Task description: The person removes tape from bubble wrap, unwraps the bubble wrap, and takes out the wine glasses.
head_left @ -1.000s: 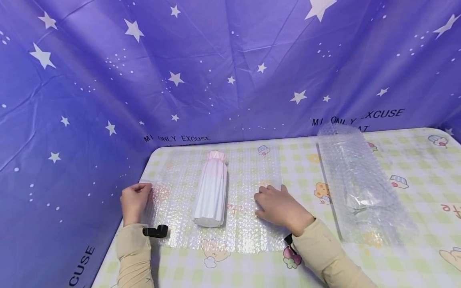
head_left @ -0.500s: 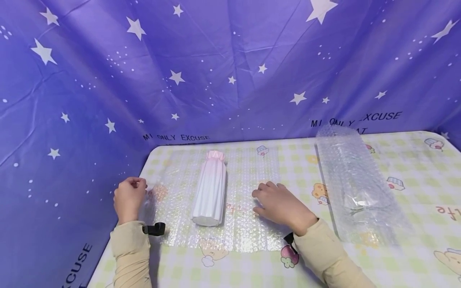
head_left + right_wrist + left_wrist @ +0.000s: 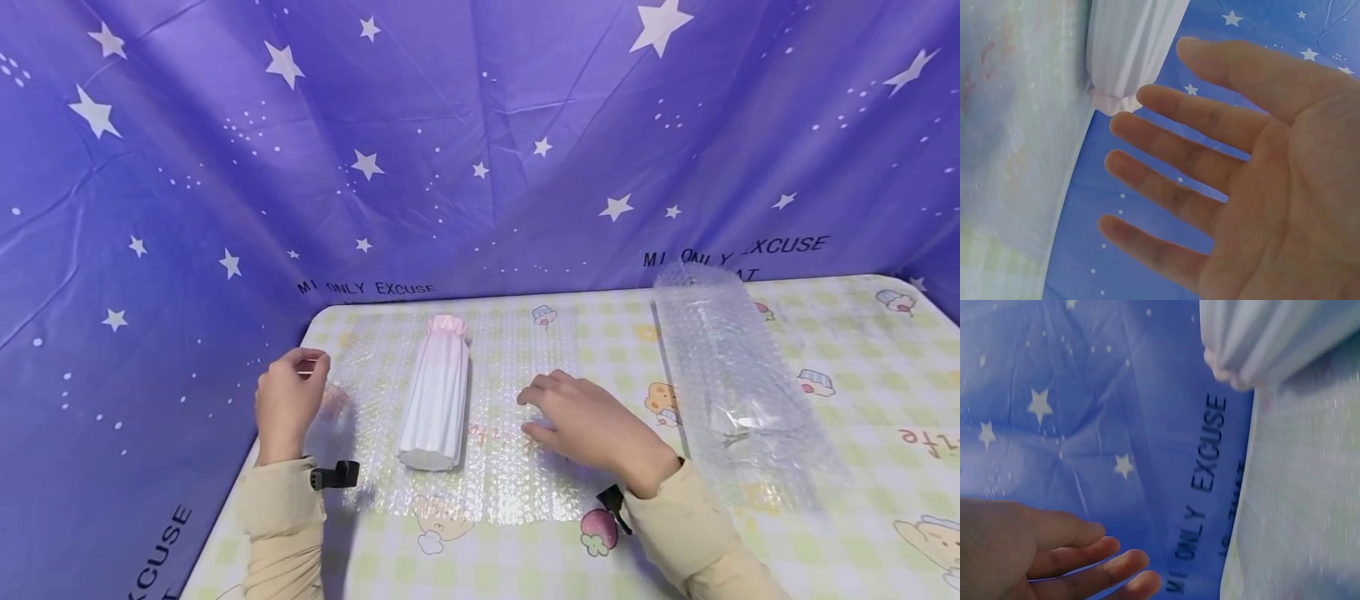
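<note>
A ribbed vase (image 3: 437, 400), white fading to pink at its ruffled neck, lies on its side on a flat sheet of clear bubble wrap (image 3: 502, 467). My left hand (image 3: 292, 400) hovers over the sheet's left edge with fingers loosely bent. Nothing shows between its thumb and fingers (image 3: 1129, 559) in the left wrist view. To the right of the vase, my right hand (image 3: 592, 421) hangs over the sheet's right part. In the right wrist view its fingers (image 3: 1172, 150) are spread and relaxed, and the vase's neck (image 3: 1113, 100) appears beyond them.
A bubble-wrapped bundle (image 3: 738, 400) lies on the right side of the table, its contents blurred by the wrap. Green-and-white checked cloth (image 3: 862, 467) covers the table. A purple star-printed curtain (image 3: 480, 167) hangs behind and to the left.
My left hand has left the sheet's left edge, shifting slightly left, then up and rightward. My right hand has lifted a little from the sheet. The vase stays in place.
</note>
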Demonstrator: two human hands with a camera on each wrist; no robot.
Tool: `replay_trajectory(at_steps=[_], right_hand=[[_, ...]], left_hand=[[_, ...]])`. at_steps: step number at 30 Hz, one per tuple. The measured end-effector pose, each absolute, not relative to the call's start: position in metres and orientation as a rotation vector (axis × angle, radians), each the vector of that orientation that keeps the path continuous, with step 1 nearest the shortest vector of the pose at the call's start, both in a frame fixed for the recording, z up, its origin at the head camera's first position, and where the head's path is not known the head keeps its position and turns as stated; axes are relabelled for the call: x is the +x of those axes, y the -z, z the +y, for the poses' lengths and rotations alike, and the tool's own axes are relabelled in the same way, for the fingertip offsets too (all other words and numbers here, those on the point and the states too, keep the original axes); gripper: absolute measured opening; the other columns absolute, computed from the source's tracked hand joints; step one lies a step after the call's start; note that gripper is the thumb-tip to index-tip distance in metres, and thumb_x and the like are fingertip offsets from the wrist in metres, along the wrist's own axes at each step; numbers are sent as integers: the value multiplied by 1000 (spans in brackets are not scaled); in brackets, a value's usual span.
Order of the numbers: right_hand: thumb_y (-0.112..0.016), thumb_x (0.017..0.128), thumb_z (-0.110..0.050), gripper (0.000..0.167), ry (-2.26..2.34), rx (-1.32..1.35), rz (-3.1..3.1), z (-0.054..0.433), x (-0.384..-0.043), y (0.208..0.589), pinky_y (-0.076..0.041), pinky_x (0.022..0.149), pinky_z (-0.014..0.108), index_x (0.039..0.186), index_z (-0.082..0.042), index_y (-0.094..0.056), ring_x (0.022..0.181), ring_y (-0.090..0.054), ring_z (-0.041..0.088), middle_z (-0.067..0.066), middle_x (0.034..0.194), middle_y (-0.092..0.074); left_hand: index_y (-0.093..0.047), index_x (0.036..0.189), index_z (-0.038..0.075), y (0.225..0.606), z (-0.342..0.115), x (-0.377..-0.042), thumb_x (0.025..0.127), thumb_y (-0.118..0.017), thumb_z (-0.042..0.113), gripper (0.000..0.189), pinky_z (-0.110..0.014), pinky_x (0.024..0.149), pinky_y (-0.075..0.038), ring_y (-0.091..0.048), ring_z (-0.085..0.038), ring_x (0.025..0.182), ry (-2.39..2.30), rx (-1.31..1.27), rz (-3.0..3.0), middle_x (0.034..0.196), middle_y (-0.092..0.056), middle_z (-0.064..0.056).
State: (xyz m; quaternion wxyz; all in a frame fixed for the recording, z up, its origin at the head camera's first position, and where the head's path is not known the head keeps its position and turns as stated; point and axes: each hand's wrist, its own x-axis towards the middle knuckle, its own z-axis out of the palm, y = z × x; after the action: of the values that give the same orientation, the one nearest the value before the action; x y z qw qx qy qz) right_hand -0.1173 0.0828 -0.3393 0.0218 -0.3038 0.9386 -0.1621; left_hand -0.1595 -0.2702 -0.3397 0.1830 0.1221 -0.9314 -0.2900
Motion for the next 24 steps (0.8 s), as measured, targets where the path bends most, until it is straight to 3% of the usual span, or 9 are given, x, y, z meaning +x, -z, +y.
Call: replay_trajectory(at_steps=[16,24], right_hand=[[-69,93,-23,37,429,-849,3085,127,-106,315,-51,95,52,126,-5,-63,120,-58,35,16,129,-61],[-67,95,-27,47,446,-686,3126,153,-101,305,-44,101,61,133,0,-57,126,-52,42,21,135,-57]], left_hand=[[-67,115,0,325,-200,-169,96,-62,15,24,-45,87,-56,-71,-33,95,1004,-41,-2674,104,-73,-20],[-62,125,-1,319,-151,-163,95,-65,13,33,-45,90,-55,-67,-32,104,1074,-278,-2702,119,-67,-20]])
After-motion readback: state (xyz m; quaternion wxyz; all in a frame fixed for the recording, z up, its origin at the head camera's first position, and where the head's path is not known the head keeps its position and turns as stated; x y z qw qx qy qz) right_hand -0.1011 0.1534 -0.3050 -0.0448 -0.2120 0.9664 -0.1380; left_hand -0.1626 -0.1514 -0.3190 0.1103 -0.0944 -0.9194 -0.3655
